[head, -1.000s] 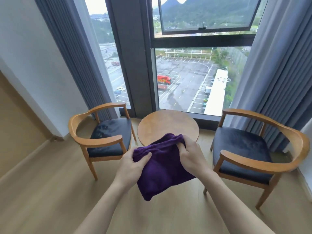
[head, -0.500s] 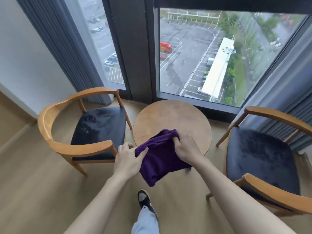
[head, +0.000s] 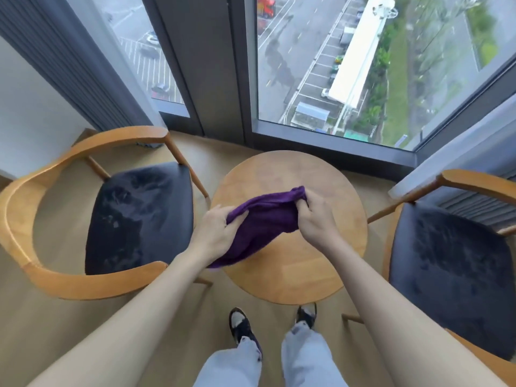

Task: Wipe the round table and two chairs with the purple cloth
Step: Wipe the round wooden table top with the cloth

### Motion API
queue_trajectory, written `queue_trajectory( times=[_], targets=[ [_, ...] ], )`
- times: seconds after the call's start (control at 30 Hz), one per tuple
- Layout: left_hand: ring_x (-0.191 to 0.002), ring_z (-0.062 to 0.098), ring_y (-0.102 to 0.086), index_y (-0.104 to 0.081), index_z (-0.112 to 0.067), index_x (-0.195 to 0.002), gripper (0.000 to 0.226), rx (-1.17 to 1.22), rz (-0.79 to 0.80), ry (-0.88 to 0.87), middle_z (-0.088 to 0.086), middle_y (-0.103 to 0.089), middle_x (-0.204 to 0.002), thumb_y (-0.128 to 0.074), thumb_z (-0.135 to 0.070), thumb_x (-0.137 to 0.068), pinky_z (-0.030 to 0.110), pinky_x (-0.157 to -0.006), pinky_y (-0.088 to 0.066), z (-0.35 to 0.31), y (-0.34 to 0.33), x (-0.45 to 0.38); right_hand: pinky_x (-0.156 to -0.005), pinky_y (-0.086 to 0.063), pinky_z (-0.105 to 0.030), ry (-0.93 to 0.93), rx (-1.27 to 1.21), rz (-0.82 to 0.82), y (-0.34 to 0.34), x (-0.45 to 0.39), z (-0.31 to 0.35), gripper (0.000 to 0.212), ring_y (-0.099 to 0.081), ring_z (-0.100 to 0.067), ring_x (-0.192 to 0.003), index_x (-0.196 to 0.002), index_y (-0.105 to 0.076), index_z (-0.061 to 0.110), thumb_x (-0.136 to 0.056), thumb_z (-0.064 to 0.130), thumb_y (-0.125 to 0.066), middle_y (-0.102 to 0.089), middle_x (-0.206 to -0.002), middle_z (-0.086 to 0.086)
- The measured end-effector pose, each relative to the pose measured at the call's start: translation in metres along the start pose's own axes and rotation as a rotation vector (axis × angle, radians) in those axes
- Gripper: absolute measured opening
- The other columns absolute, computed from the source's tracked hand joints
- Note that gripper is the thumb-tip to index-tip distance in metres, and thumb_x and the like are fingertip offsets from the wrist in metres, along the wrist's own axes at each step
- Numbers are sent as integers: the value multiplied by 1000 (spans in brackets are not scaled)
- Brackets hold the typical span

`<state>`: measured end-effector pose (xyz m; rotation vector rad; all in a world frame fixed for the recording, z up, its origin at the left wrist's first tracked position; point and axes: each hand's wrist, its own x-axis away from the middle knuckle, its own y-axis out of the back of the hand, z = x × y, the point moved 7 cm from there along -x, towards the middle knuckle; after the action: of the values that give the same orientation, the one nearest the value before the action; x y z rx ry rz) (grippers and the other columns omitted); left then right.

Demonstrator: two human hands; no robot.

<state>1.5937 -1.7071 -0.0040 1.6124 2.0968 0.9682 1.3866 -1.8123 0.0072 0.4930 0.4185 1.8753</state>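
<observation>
One round table (head: pixel 296 263) is standing just inside the window (head: pixel 363 65), and everything else is sitting around it. Two chairs are flanking it: the left chair (head: pixel 134 216) is sitting just beside the table's left rim with a thin strip of floor (head: pixel 55 331) between them, and the right chair (head: pixel 452 269) is sitting just beside the right rim, its seat running past the frame edge. Two shoes (head: pixel 243 322) are planted at the table's near rim. One purple cloth (head: pixel 259 224) is hanging bunched above the table's left half, its lower end trailing past the left rim. The left hand (head: pixel 215 233) is gripping the cloth's left side with curled fingers, and the right hand (head: pixel 315 216) is pinching its upper right edge. The table's right half and far rim are lying bare.
</observation>
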Motion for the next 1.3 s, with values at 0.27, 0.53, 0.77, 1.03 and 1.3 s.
queue_trajectory(
  times=[0.27, 0.53, 0.77, 1.03, 1.3],
  targets=[
    [-74, -4, -58, -64, -39, -76, 38, -93, -65, 93, -21, -64, -71, -47, -67, -96, 13, -58, -36, -16, -18, -81, -62, -32, -29, 29, 5, 60, 8, -89, -19, 30, -51, -4, -67, -73, -52, 20, -100, 9, -45, -58, -70, 8],
    [-109, 28, -56, -64, -17, -107, 17, -183, -29, 219, 6, -60, -109, -65, -28, -94, 45, -95, -49, 70, -94, -156, -106, -37, -46, -127, 569, 207, -63, -144, -112, 57, -42, -36, -130, -145, -36, 6, -95, 27, -57, -43, -140, -15],
    [-151, 27, -22, -45, -22, -148, 57, -433, 135, 136, 7, -33, -162, -57, -36, -94, 48, -125, -17, 155, -200, -148, -123, -6, -63, -129, 722, 395, -175, -112, -223, 73, 3, -34, -156, -162, -12, 24, -100, 46, -44, 4, -171, -8],
    [-157, 17, -14, -16, -13, -162, 77, -285, -84, 41, 6, -25, -168, -39, -43, -95, 56, -126, -6, 248, -211, -139, -114, 7, -75, 45, 851, 210, -258, -152, -254, 80, 15, -44, -155, -163, -7, 34, -93, 63, -32, 14, -171, -9],
    [-147, 34, -36, -27, 4, -153, 83, -259, -141, 8, 21, -39, -156, -48, -36, -84, 56, -125, -15, 234, -206, -132, -123, -9, -62, 513, 903, 443, -290, -153, -221, 68, -4, -27, -159, -160, -29, 18, -97, 42, -35, -7, -173, -1]
  ],
)
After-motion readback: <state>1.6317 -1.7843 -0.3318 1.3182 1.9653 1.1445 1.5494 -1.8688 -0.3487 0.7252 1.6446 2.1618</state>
